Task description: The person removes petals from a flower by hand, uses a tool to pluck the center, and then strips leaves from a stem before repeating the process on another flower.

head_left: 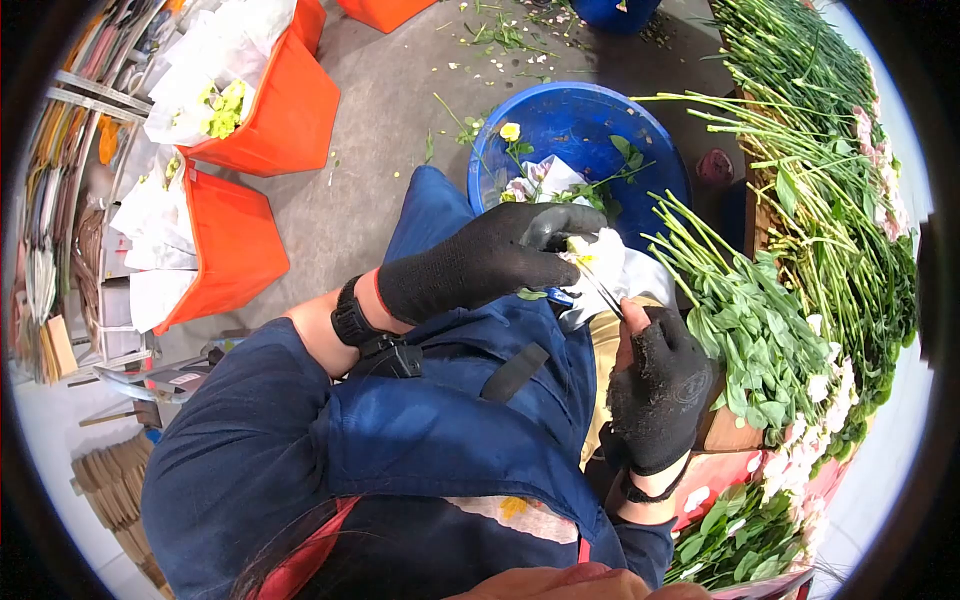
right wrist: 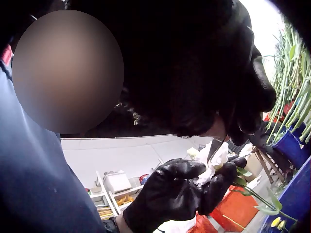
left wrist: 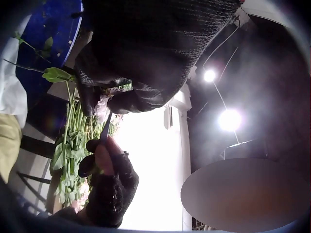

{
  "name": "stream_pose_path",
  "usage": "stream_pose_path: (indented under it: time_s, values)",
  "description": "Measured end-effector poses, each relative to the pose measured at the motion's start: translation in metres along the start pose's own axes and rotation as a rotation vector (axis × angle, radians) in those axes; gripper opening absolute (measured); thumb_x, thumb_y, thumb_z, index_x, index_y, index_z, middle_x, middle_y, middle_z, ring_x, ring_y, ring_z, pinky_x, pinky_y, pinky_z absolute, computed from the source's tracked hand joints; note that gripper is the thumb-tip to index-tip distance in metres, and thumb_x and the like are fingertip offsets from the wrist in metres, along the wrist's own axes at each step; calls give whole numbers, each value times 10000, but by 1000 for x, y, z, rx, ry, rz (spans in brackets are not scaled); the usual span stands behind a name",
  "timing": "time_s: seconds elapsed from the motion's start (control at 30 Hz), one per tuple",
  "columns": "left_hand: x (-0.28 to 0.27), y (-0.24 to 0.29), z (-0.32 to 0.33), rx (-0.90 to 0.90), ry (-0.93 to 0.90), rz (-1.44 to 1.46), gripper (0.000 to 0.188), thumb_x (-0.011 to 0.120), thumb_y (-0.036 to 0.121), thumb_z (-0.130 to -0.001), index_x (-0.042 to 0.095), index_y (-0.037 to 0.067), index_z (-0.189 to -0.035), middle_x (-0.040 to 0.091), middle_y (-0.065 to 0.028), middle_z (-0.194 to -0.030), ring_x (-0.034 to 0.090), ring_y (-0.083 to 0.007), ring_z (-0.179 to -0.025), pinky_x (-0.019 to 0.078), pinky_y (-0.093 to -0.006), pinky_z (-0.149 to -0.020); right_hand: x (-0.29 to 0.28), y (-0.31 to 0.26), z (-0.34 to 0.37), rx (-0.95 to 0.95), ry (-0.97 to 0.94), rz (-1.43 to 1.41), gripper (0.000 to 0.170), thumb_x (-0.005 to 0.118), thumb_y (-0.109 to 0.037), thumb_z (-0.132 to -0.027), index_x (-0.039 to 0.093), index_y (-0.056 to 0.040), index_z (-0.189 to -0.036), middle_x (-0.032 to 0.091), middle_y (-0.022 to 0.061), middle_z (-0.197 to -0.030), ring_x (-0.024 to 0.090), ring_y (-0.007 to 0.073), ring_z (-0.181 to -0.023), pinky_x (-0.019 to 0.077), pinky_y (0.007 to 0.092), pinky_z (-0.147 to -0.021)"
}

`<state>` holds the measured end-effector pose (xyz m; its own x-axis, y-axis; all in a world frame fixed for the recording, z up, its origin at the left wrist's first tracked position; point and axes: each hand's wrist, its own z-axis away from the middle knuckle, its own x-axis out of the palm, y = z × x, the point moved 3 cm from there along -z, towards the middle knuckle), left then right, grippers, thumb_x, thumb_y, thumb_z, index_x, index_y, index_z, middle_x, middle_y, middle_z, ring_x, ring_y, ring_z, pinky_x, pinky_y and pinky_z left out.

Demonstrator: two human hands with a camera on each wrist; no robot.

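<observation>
My black-gloved left hand (head_left: 480, 258) pinches a white flower (head_left: 606, 250) below its head; leaves and stem extend past the fingers in the right wrist view, where the left hand (right wrist: 170, 191) cups the bloom (right wrist: 219, 158). My right hand (head_left: 660, 390), its glove leaving the thumb tip bare, grips a thin metal tool (head_left: 600, 290) like tweezers or a narrow blade. The tool's tip meets the petals. In the left wrist view the right hand (left wrist: 112, 189) holds the tool (left wrist: 106, 127) below the left hand (left wrist: 146, 53). Fingers partly hide the flower.
A blue tub (head_left: 540, 95) with flower cuttings stands beyond the hands. Long-stemmed flowers (head_left: 760, 360) lie in bunches along the right. Orange bins (head_left: 235, 240) lined with white paper stand at the left. Clippings litter the floor (head_left: 390, 110).
</observation>
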<state>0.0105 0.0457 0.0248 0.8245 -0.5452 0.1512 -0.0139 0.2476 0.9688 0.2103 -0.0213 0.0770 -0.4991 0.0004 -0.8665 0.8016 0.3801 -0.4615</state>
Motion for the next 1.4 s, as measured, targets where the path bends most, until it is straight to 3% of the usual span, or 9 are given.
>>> stream_pose_path:
  time_s: [0.43,0.53,0.93,1.03,1.13,1.23,1.33,1.4]
  values:
    - [4,0,-1,39,-25,103,603,659,54,-871,437,-31,-1425,563,-147,-1305,549,-178,-1164,457,-305,-977,-9,-1,4,29,16,9,484,632,20,-641,632,-40,-1121,579,144,-816,598,362,-724,456,462,-614]
    - [3,-1,-1,46,-32,31,607,662,60,-873,432,-31,-1427,561,-150,-1295,544,-180,-1161,460,-307,-972,-11,-8,-1,17,66,106,194,650,31,-832,688,-34,-1011,645,150,-837,635,344,-680,480,409,-583]
    - [1,-3,0,27,-31,-28,591,656,59,-871,440,-52,-1410,567,-153,-1327,541,-180,-1193,439,-308,-1002,-8,-6,-2,30,62,119,208,646,43,-831,684,-47,-1014,660,149,-864,649,333,-699,488,398,-595]
    - [1,-1,0,38,-33,-12,598,668,97,-866,448,-59,-1400,576,-153,-1318,546,-184,-1191,429,-317,-1018,-9,-2,3,41,43,11,429,640,37,-658,653,-46,-1079,581,129,-794,603,342,-714,458,440,-609]
    - [-1,-4,-2,42,-26,-71,602,674,119,-863,455,-60,-1394,586,-149,-1303,547,-185,-1193,423,-326,-1027,-13,-2,3,61,53,-6,484,627,53,-606,653,-47,-1079,571,120,-768,598,340,-701,453,437,-604]
    - [0,-6,-2,9,-19,29,597,673,123,-863,461,-62,-1389,586,-150,-1303,547,-187,-1197,423,-326,-1027,-14,0,5,84,71,-55,435,623,76,-648,661,-40,-1065,569,129,-758,591,337,-679,441,439,-587]
    - [0,-1,-2,-2,-21,-52,609,678,118,-863,449,-59,-1399,580,-149,-1309,546,-191,-1200,419,-327,-1031,-12,5,7,-15,174,-8,366,622,90,-722,661,-32,-1065,566,141,-747,572,331,-640,422,428,-561]
    - [-1,-3,-3,7,-18,-48,613,683,114,-861,448,-58,-1401,576,-151,-1312,542,-190,-1203,418,-324,-1032,-16,5,8,26,180,-49,324,625,86,-766,664,-28,-1067,562,149,-742,560,331,-628,412,420,-554]
